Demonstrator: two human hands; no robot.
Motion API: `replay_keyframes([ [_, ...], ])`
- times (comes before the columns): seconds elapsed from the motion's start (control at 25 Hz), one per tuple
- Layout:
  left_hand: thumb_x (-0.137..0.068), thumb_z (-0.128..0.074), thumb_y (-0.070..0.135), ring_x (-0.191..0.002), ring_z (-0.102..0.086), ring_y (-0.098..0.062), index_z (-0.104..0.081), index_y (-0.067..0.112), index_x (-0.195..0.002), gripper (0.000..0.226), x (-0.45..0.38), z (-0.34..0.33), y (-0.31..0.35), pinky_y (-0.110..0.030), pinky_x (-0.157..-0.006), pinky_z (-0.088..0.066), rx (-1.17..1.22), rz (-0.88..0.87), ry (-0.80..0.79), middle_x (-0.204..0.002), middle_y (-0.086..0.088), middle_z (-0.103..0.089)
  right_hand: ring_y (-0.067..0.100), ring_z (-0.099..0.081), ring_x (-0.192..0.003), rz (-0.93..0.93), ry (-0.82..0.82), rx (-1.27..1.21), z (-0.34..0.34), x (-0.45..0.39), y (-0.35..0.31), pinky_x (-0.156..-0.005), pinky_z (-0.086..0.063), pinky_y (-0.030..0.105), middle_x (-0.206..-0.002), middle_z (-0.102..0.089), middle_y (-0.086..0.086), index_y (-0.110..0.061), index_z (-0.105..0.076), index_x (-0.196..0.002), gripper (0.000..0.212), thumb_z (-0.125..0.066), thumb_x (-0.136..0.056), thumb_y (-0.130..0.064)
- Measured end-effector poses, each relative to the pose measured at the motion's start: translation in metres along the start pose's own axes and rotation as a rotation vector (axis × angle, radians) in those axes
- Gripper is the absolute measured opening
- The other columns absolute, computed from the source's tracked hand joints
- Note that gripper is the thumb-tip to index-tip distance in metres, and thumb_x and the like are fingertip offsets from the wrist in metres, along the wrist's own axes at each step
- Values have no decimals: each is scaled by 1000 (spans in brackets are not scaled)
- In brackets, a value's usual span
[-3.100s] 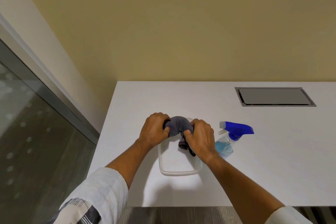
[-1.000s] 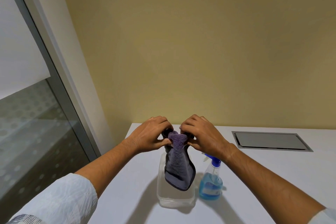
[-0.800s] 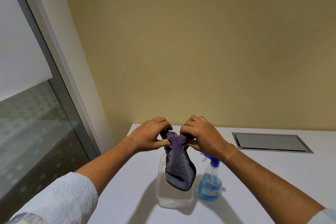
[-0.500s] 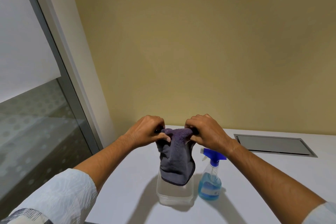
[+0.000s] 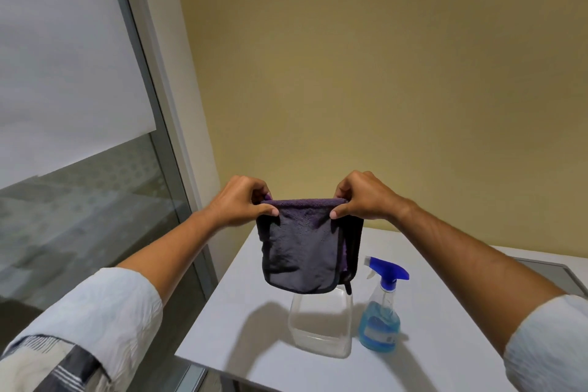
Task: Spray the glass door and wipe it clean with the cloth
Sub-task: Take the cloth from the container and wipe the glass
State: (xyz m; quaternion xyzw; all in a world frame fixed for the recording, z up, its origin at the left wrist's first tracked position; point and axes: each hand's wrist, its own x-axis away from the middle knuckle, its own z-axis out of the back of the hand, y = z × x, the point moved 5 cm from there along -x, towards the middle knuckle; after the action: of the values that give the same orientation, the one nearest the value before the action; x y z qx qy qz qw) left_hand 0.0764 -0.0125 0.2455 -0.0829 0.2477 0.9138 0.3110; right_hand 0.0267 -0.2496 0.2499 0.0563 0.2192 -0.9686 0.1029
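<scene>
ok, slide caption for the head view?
Both hands hold the cloth open above the container; spray bottle untouched.

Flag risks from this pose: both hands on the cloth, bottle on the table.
1. Both hands pinch the cloth, so neither is free for the spray bottle; one must let go, and the cloth may sag or drop.
2. The cloth's hem hangs just above the clear container and close to the bottle; a swing toward the glass door could tip the bottle.
</scene>
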Motion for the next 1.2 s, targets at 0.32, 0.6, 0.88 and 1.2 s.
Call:
replay_keyframes([
  [0.32,-75,-82,24,-80,-68,-19,-74,13,-89,20,31,31,-15,-27,-68,-57,-5,157,-74,-82,-4,-72,8,-66,-73,-4,-150,-22,-3,-18,-34,-65,-55,23,-80,-74,-1,-11,-78,-90,17,-83,-75,-17],
  [0.6,-74,-83,23,-75,-67,-10,-74,13,-87,19,56,56,-34,-19,-67,-54,11,213,-82,-78,2,-72,19,-74,-77,-50,-201,-134,-10,-27,-67,-70,-62,30,-85,-77,11,-5,-77,-85,16,-85,-71,-9],
  [0.88,-72,-84,25,-69,-65,-10,-75,14,-83,18,95,91,-73,-23,-64,-54,18,252,-33,-75,-3,-73,19,-74,-79,-64,-228,-145,-30,-42,-123,-73,-62,31,-86,-76,10,-4,-76,-87,16,-84,-73,-6],
  [1.2,-71,-85,22,-70,-67,-12,-77,12,-83,17,166,130,-117,-23,-62,-52,44,354,41,-75,-3,-74,21,-74,-75,32,-257,-112,-68,-58,-196,-74,-62,34,-81,-76,7,-5,-76,-88,19,-85,-72,-11],
])
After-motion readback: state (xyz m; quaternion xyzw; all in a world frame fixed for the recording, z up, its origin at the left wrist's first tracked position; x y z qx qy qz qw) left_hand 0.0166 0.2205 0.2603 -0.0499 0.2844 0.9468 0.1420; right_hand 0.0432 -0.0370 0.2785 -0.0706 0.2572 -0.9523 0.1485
